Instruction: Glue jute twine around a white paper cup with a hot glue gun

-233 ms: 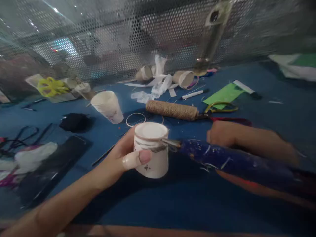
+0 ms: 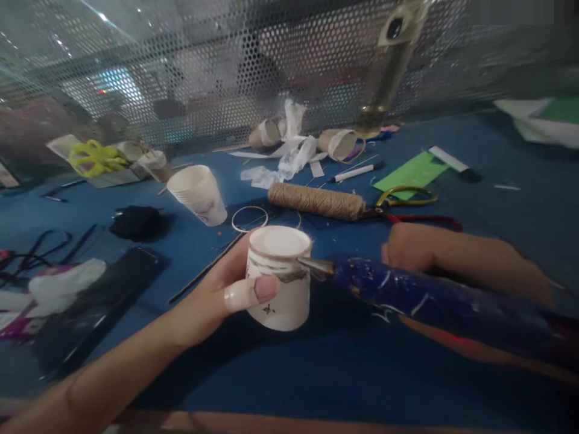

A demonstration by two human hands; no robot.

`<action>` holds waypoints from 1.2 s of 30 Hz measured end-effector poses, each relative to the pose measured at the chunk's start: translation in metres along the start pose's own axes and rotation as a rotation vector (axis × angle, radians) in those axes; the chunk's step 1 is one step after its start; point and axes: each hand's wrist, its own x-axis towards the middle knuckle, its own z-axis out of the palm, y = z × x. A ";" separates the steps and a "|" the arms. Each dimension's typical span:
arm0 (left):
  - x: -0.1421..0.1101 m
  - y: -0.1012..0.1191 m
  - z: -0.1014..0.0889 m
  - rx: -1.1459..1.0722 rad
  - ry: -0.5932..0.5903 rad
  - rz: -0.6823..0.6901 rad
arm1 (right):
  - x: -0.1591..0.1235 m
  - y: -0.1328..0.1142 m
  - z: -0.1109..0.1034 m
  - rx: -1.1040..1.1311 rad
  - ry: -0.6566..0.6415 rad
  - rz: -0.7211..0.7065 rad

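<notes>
My left hand (image 2: 221, 289) is wrapped around a white paper cup (image 2: 292, 301) that stands bottom up, with dark grey painted marks below its upper rim. A pale band or bandage circles the thumb, which presses on the cup's side. In my right hand (image 2: 434, 250) is a blue hot glue gun (image 2: 407, 295), strung with dried glue threads, a red light glowing near its handle. Its metal nozzle points left and meets the cup near the rim. The gun's body hides most of the right fingers.
Behind the cup lie a roll of brown twine (image 2: 316, 201), scissors (image 2: 411, 196) and a thin white ring (image 2: 249, 219). A stack of paper cups (image 2: 199, 196) leans at the left. Farther back are white tissue scraps (image 2: 296, 154), cardboard tubes (image 2: 337, 144), a marker (image 2: 357, 173) and a perforated metal screen (image 2: 226, 78).
The cup and the glue gun's nozzle have shifted very slightly right and down in view. Both hands keep their grip.
</notes>
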 end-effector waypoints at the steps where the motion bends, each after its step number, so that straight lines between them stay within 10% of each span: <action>1: 0.000 0.000 0.000 -0.006 -0.012 -0.004 | 0.002 -0.003 -0.002 0.036 -0.017 -0.027; 36: 0.002 0.003 0.004 -0.079 -0.083 0.021 | 0.006 -0.018 -0.010 -0.004 -0.050 -0.008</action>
